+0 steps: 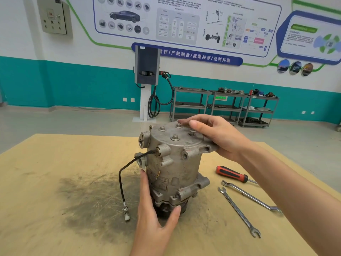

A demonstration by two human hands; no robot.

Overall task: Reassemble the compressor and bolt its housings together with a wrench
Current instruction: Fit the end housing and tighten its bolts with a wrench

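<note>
Left hand (pixel 155 217) bracing, fingers straight, I am steadying the upright compressor (pixel 173 167) mid-table while right hand (pixel 212 135) is lying flat across its bolts (pixel 175 138); wrenches (pixel 239 211) untouched, so loose bolts risk cross-threading.

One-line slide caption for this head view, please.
Both hands steady the upright compressor: right hand over its bolted top, left hand at its base; two wrenches lie unused beside a screwdriver.
</note>
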